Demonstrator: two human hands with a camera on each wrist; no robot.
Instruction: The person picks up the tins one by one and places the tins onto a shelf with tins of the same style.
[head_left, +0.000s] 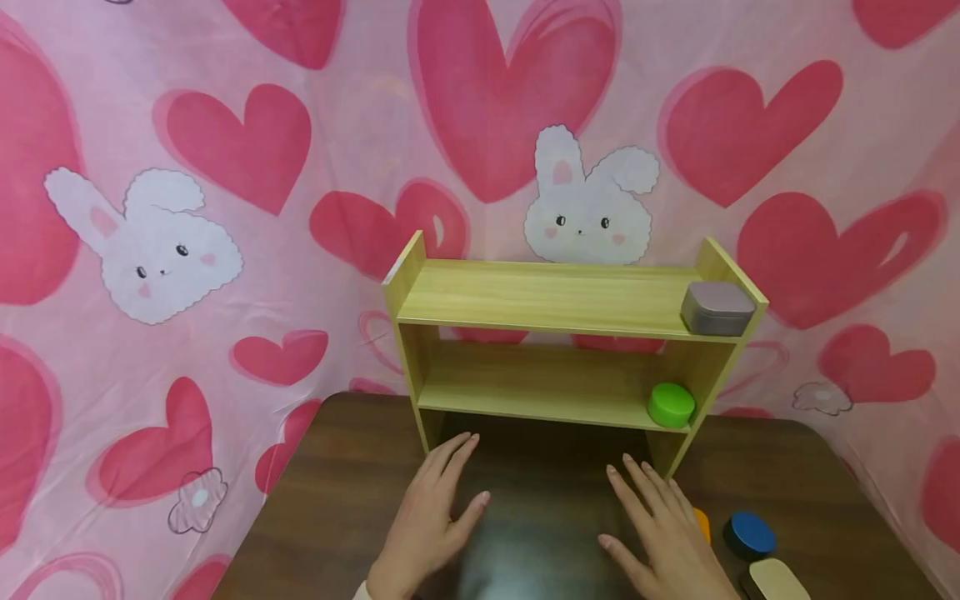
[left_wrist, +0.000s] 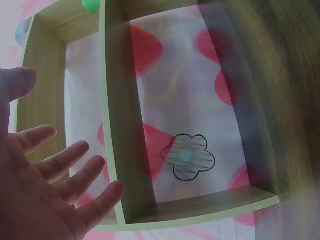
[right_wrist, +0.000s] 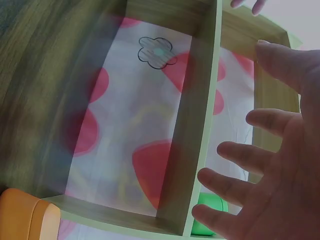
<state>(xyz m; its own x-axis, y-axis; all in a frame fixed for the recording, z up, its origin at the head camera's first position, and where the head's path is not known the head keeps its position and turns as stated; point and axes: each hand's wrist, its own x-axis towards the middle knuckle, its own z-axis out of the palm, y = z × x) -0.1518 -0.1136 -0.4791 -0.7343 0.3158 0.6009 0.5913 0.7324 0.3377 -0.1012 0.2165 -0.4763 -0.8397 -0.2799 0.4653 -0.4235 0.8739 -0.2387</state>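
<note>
A light wooden two-tier shelf (head_left: 555,300) stands at the back of the dark table. My left hand (head_left: 431,517) hovers before its left side with fingers spread and nothing held. My right hand (head_left: 663,525) is spread out before the right side, also holding nothing. On the top tier, at the right end, sits a mauve-grey lidded box (head_left: 717,308). Below it, a bright green round container (head_left: 671,405) rests at the right end of the lower tier. In the right wrist view, my fingers overlap part of the green container (right_wrist: 207,212).
Right of my right hand are a blue round container (head_left: 750,535), a cream box (head_left: 777,580) cut by the frame edge, and an orange container (right_wrist: 25,215), mostly hidden by the hand in the head view. Behind the table (head_left: 330,475) hangs a pink cloth (head_left: 360,125) with hearts and rabbits.
</note>
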